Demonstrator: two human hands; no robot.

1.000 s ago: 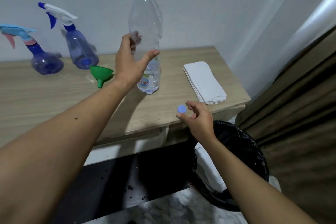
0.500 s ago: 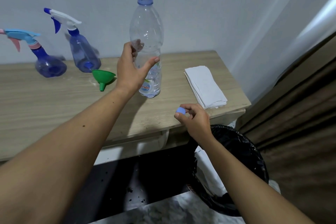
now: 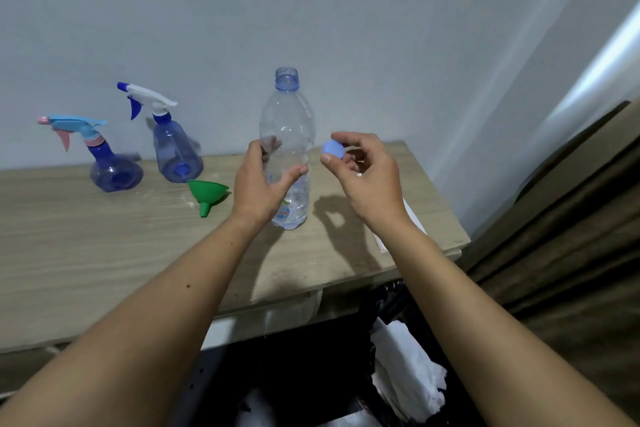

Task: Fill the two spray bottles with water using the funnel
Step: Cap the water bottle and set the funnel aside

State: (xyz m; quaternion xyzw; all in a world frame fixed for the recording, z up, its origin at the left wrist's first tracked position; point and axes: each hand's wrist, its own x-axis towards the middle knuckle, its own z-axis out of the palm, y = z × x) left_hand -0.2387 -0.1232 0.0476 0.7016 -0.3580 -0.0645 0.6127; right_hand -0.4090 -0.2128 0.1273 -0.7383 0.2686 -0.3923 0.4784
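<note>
Two blue spray bottles stand at the back left of the wooden table (image 3: 104,253): one with a light-blue and pink head (image 3: 116,173), one with a white and blue head (image 3: 178,156). A green funnel (image 3: 207,192) lies on its side in front of them. A clear water bottle (image 3: 287,135) stands uncapped, with only a little water at its base. My left hand (image 3: 259,184) curls loosely around its middle, thumb in front and fingers behind. My right hand (image 3: 367,177) pinches the blue cap (image 3: 333,148) beside the bottle, below its mouth.
A folded white cloth (image 3: 414,218) lies at the table's right end, mostly hidden by my right wrist. Below the table's front edge stands a bin with a black liner (image 3: 384,298) holding white paper. A brown curtain hangs at the right; the wall is close behind.
My right hand has risen with the cap from the table's front edge up beside the bottle. My left hand has stayed around the bottle. The view has tilted down.
</note>
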